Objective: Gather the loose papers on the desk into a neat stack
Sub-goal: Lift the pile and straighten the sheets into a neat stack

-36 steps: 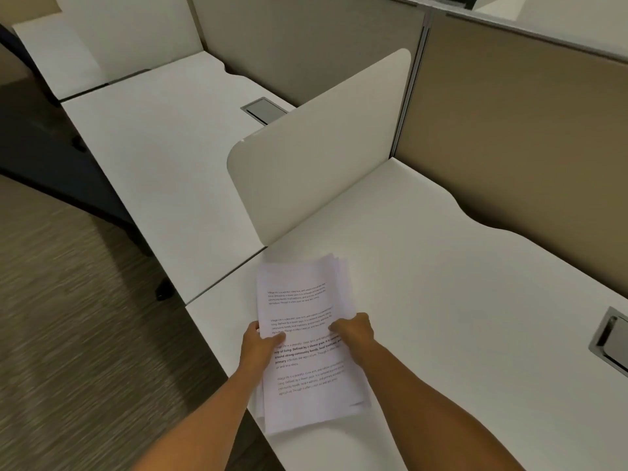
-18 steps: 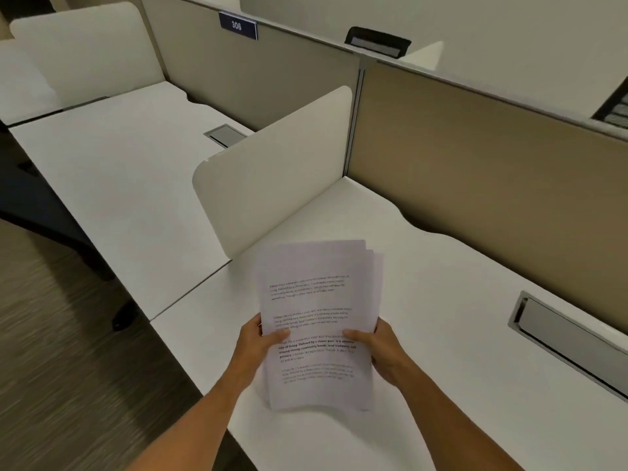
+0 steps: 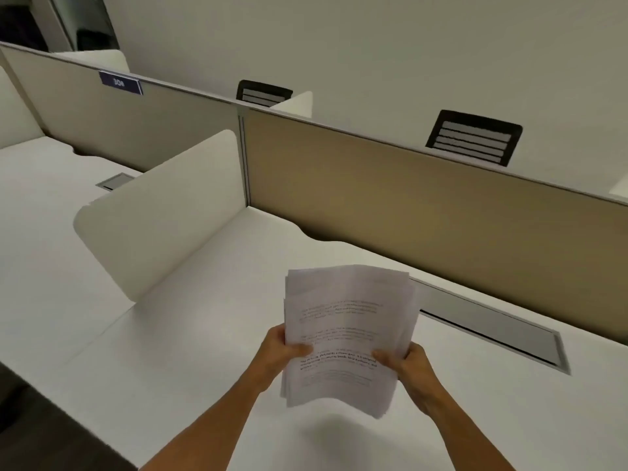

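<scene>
Papers (image 3: 346,321) bunched, edges uneven, lifted clear of surface (image 3: 190,362); gripped at both sides by left hand (image 3: 282,351) and right hand (image 3: 407,365).

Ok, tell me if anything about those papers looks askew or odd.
The sheaf of printed papers, held above the white desk by the left hand and right hand, is not yet squared: sheet edges fan out at the top right and bottom, and the sheets bow. Nothing else stands out.

Office: cubicle partitions (image 3: 424,198) divide white desks (image 3: 190,351).
</scene>
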